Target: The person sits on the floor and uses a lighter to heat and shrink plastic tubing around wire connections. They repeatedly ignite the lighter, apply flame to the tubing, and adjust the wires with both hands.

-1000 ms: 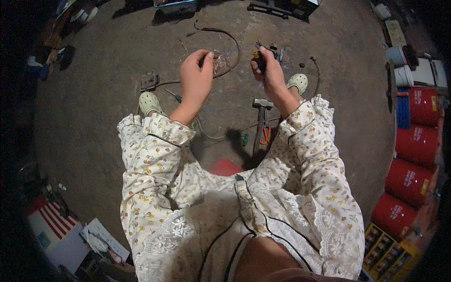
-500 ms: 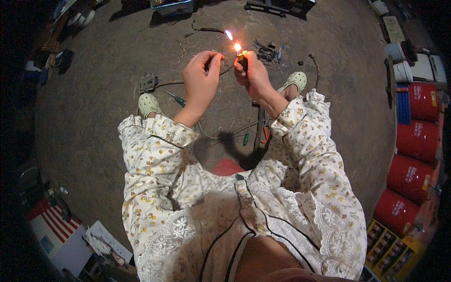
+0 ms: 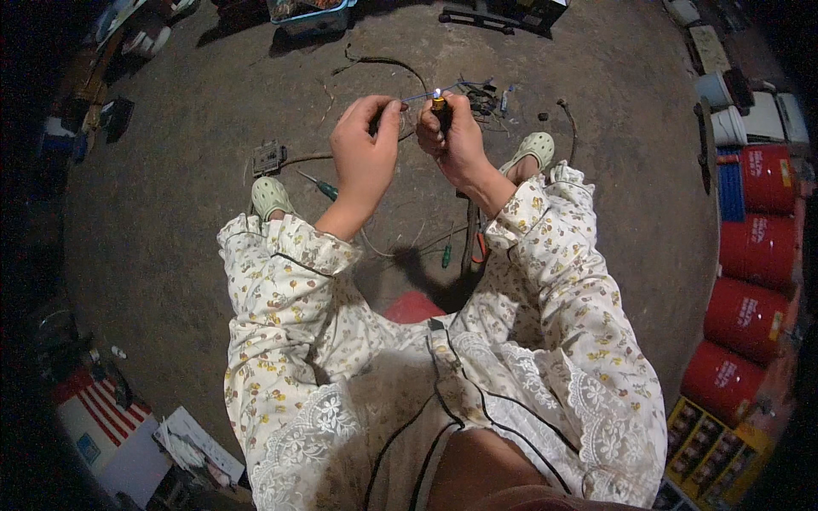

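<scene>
My left hand pinches a thin blue wire between thumb and fingertips. The wire runs rightward to the top of a lighter, which my right hand grips upright. A small pale flame burns at the lighter's tip, at or very close to the wire. Behind the right hand lies a heap of dark scraps and wire bits. A green-handled screwdriver rests by my left wrist, and a second green-handled tool lies nearer to me. Beside that, an orange-handled tool is partly hidden.
A grey box with a cable lies by my left shoe. A dark cable curves beyond my hands. Blue crate at the far edge; red drums line the right side. A red seat shows beneath me.
The flame has shrunk from a bright orange glow to a small pale one, and the glare is gone. Both hands stay nearly in place, still holding the wire and lighter.
</scene>
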